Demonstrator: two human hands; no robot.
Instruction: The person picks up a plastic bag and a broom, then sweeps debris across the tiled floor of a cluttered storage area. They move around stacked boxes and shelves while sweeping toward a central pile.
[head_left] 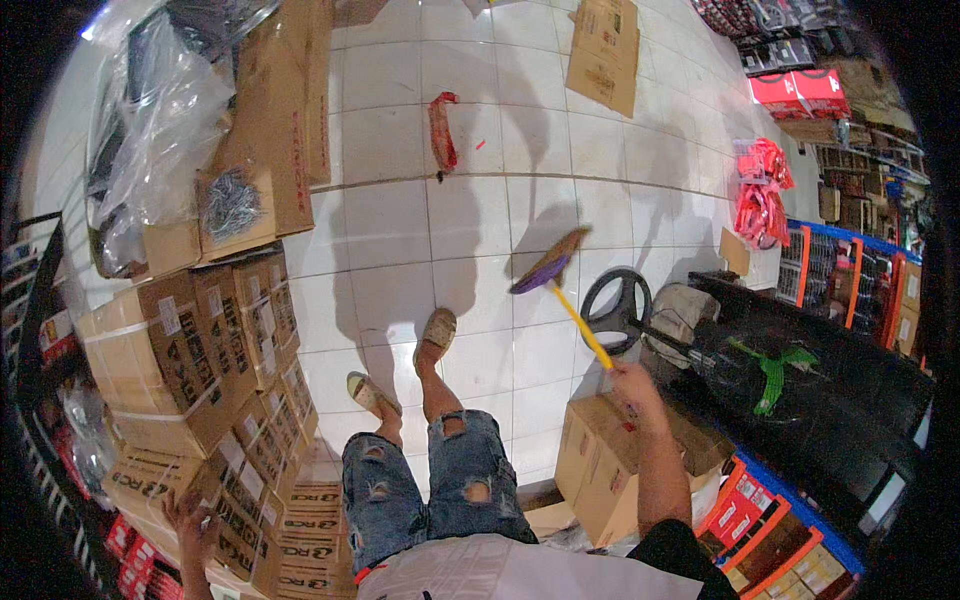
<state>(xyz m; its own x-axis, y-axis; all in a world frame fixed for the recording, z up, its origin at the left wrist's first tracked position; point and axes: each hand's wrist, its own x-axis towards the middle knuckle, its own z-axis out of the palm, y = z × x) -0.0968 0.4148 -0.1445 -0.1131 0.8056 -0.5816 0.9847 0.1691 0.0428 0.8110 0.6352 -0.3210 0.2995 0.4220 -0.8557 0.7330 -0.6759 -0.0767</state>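
Observation:
My right hand (637,392) is closed around the yellow handle of a broom (580,323). Its purple head with brown bristles slants over the white tiles, slightly blurred, and I cannot tell whether the bristles touch the floor. At the lower left, my left hand (190,522) is held with its fingers apart in front of stacked cardboard boxes (160,370); whether it touches them is unclear. Farther up the floor lies a crumpled red strip of wrapping (442,132), with a tiny red scrap (481,145) beside it.
A flattened cardboard sheet (605,55) lies on the far tiles. To the right are a black steering-wheel-shaped ring (615,310), a black surface (800,370) bearing a green plastic piece (772,375), and a cardboard box (600,450). Clear plastic (165,130) drapes over cartons at the far left.

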